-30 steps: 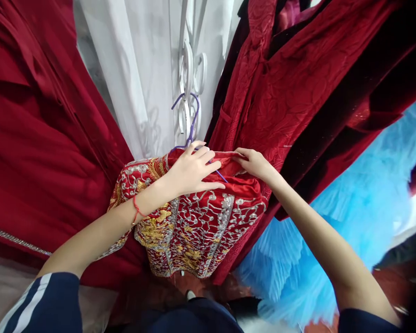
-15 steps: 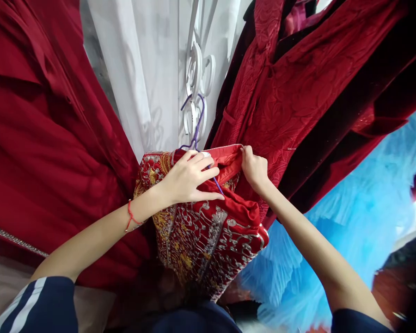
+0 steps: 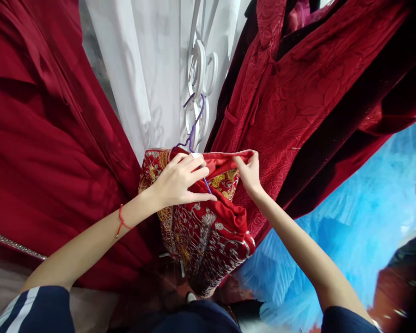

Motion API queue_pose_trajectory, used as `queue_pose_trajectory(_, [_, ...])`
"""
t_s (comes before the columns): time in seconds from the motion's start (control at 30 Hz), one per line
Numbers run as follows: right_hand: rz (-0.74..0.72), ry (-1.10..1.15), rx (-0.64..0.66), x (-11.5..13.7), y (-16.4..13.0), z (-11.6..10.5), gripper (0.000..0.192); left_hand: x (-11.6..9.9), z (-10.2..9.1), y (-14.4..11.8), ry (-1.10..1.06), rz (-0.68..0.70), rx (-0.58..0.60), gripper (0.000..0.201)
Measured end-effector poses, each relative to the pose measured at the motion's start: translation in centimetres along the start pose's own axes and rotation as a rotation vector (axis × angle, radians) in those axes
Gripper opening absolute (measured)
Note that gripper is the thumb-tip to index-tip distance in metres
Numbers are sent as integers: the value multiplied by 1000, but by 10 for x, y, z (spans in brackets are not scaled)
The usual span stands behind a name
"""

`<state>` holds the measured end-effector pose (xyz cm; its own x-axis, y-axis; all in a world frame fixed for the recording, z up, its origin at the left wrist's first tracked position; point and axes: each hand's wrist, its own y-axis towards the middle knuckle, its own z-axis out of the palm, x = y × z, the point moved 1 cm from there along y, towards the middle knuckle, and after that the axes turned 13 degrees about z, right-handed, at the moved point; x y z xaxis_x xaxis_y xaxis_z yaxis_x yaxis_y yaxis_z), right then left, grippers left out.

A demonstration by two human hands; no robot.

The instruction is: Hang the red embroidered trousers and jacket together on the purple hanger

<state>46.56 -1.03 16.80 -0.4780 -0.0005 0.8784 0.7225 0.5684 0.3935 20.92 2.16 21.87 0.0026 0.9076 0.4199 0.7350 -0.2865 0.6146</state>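
A red garment (image 3: 197,231) with silver and gold embroidery hangs in front of me on a purple hanger (image 3: 197,121), its red lined opening spread apart. My left hand (image 3: 180,180) lies over the garment's upper edge and the hanger, fingers curled down and thumb stretched to the right; what its fingertips grip is partly hidden. One purple arm of the hanger emerges between fingers and thumb and reaches into the opening. At the far right corner of the opening, my right hand (image 3: 250,175) pinches the garment's edge between thumb and fingers. A small white patch shows by my left fingers.
The hanger's hook catches on white scroll-shaped metalwork (image 3: 198,69) before a white curtain (image 3: 152,69). A dark red garment (image 3: 48,138) hangs close on the left. A red patterned dress (image 3: 298,92) hangs on the right, with blue ruffled fabric (image 3: 343,240) below it.
My right hand has shifted slightly down and its grip has turned, with the thumb now at the inner side. The opening gapes wider, showing gold embroidery. My left hand has moved slightly left.
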Motion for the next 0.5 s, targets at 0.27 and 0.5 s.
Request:
queue_pose_trajectory(0.27, [-393,-532,368,-19,5,-42,49,5,1,-8,20,-9,53,55])
queue_pose_trajectory(0.5, [51,-712,49,-33,-7,-63,34,3,12,-7,109,-18,15,61])
